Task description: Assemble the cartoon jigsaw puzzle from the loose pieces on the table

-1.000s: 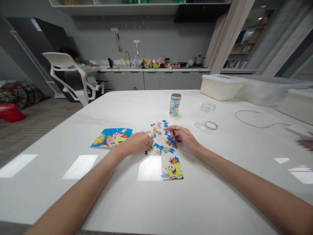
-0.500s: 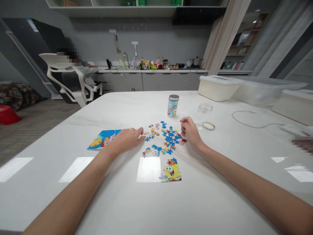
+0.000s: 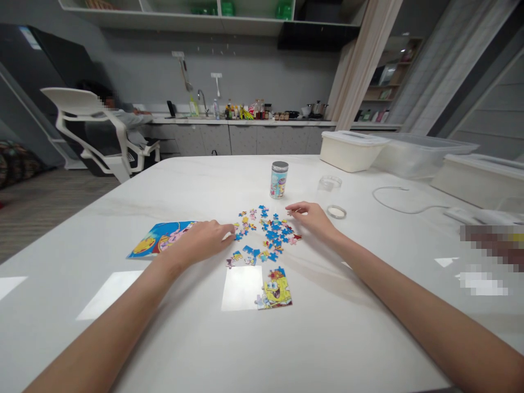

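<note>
Loose jigsaw puzzle pieces (image 3: 273, 233), mostly blue with some yellow and pink, lie in a scattered pile on the white table. At the pile's left edge rests my left hand (image 3: 210, 240), its thumb and forefinger apart beside a few pieces. My right hand (image 3: 313, 218) is over the upper right side of the pile, with a small puzzle piece (image 3: 289, 213) pinched at its fingertips. Nearer to me lies a joined section of puzzle (image 3: 275, 290) with a yellow cartoon face. A printed picture sheet (image 3: 158, 238) is partly covered by my left hand and wrist.
Behind the pile stands a printed can (image 3: 279, 180) with a metal lid. To its right are a clear jar (image 3: 329, 184), a ring-shaped lid (image 3: 336, 212) and a cable (image 3: 393, 204). Plastic boxes (image 3: 347, 150) line the far right. A person sits in a white-framed chair (image 3: 88, 117).
The camera view has shifted, moving most things left. My right hand has stretched its fingers from a curl and now pinches a small piece. My left hand stays beside the pile.
</note>
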Demonstrator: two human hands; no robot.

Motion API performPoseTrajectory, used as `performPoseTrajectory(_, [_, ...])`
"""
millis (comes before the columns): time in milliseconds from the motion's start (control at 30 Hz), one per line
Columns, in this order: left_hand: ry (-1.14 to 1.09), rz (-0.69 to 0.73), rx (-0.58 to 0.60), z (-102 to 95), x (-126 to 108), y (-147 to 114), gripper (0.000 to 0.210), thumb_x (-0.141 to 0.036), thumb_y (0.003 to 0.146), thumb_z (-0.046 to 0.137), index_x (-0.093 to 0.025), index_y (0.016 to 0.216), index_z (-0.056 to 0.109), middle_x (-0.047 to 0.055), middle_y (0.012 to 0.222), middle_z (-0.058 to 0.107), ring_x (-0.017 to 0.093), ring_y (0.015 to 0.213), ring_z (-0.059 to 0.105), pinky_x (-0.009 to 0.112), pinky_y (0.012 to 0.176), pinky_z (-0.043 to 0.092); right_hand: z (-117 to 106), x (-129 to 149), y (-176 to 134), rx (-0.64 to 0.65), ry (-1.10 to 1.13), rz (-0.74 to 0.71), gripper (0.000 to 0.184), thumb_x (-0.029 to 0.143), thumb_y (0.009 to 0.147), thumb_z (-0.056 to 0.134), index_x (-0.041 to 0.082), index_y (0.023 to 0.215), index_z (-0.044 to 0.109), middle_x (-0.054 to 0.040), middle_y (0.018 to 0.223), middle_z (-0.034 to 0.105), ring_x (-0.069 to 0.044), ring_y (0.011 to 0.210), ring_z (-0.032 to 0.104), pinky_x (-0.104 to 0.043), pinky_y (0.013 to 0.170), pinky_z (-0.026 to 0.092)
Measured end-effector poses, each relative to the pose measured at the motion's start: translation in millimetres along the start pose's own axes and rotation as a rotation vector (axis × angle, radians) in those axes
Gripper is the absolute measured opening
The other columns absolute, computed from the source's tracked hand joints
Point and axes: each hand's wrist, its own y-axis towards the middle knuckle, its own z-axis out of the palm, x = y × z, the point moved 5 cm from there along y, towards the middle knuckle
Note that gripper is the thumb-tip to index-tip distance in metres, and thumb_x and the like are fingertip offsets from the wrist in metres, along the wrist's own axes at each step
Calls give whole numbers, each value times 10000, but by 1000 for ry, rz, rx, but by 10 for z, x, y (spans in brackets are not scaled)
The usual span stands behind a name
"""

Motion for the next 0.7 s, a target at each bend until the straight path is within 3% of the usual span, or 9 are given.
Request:
performPoseTrajectory(167, [-38, 53, 3, -24, -97, -15, 318, -360, 915, 384, -252, 1005, 669, 73, 707, 653, 233, 670, 629, 303, 609, 425, 28, 30, -24, 48, -116, -71, 182, 120, 740, 589, 202, 764, 750, -57, 903, 737, -207, 829, 665, -317, 788, 491])
performPoseTrajectory(367, [-15, 73, -10, -33, -136, -16, 306, -355, 932, 371, -229, 1015, 638, 54, 652, 626, 208, 654, 620, 262, 583, 403, 24, 86, -34, 10, -127, -79, 164, 122, 734, 606, 183, 835, 721, -40, 797, 737, -189, 753, 660, -310, 738, 494])
performPoseTrajectory(700, [10, 97, -3, -14, -142, -9, 318, -372, 949, 338, -241, 1040, 613, 54, 664, 638, 219, 680, 634, 265, 574, 392, 35, 211, -105, 48, -211, -113, 215, 64, 703, 593, 205, 688, 754, -23, 739, 747, -194, 668, 672, -298, 713, 505])
